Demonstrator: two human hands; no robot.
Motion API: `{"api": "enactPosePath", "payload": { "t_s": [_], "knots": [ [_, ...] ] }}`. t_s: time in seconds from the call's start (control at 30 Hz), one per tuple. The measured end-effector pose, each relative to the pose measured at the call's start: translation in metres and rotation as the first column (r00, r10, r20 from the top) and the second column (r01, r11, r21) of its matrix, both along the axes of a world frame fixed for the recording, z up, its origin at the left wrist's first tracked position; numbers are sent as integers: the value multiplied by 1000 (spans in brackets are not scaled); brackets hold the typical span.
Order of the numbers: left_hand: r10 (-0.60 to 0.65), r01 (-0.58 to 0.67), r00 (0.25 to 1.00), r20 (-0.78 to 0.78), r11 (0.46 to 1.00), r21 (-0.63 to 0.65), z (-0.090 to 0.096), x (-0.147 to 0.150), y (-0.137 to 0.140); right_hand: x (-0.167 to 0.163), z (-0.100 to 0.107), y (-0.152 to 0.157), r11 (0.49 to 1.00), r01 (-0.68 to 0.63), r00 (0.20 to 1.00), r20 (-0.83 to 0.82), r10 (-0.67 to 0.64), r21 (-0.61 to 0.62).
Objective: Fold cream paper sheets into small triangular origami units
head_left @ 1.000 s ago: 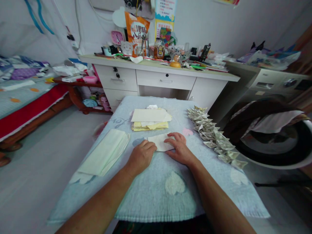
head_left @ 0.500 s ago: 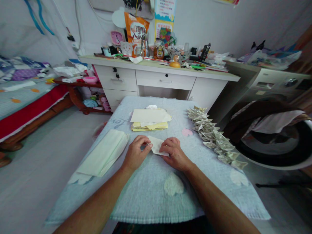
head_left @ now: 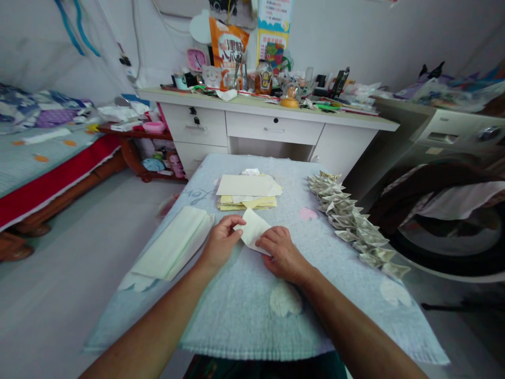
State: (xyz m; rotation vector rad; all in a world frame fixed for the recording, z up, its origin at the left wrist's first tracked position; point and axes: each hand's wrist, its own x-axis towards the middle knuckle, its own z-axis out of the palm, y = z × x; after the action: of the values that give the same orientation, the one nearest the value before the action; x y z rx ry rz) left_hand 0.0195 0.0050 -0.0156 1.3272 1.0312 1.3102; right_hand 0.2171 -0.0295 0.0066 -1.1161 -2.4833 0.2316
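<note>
A small cream paper sheet [head_left: 251, 226] sits near the middle of the cloth-covered table [head_left: 232, 310], tilted so that one corner points toward the far edge. The left hand [head_left: 221, 238] has its thumb and index finger nearly closed on the sheet's left corner, the fingers loosely bent. The right hand [head_left: 282, 251] curls its fingers over the sheet's right part; its thumb is tucked at the near side, and how firmly it grips cannot be told.

Just beyond the sheet, toward the far edge, lies a stack of cream and yellow paper [head_left: 246, 185], with a crumpled white piece [head_left: 250, 171] behind it. Along the left edge a long bundle of pale paper [head_left: 173, 243] slants toward the near left corner, its far end just beside the left hand. Folded paper pieces with pointed tips [head_left: 349, 217] form a dense band along the right edge, well apart from the right hand.

Past the far edge stands a white desk [head_left: 272, 126] crowded with an orange snack bag [head_left: 228, 50], a pink clock [head_left: 196, 59] and a jar [head_left: 263, 80]. To the right, dark fabric [head_left: 418, 192] hangs from the open washing machine [head_left: 453, 129].
</note>
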Motion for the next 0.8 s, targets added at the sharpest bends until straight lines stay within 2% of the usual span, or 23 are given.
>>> {"api": "enactPosePath", "payload": {
  "t_s": [0.07,0.13,0.33,0.4,0.5,0.63,0.73,0.8],
  "knots": [
    [-31,43,991,127,995,-94,1,0,0,-1,0,0,1000,1,1000,7,-1,17],
    [-55,82,980,189,987,-141,2,1,-1,-1,1,0,999,1,1000,2,-1,40],
    [-94,113,987,130,983,-145,7,2,-3,-1,4,-3,996,-38,997,-70,43,78],
    [-85,88,996,34,990,-109,7,2,-2,-1,3,-3,996,-55,994,-89,61,66],
    [-29,34,972,-232,999,17,3,0,0,-2,0,-2,998,-54,995,-78,55,21],
    [124,8,835,-537,972,236,1,-1,-3,-2,-4,2,998,-21,1000,-23,20,-56],
    [305,-20,692,-654,914,404,5,-1,-9,-1,-4,3,996,-14,1000,-16,13,-90],
    [311,30,649,-694,901,432,8,-1,-12,-1,-4,3,995,-12,1000,-30,9,-101]
  ]
}}
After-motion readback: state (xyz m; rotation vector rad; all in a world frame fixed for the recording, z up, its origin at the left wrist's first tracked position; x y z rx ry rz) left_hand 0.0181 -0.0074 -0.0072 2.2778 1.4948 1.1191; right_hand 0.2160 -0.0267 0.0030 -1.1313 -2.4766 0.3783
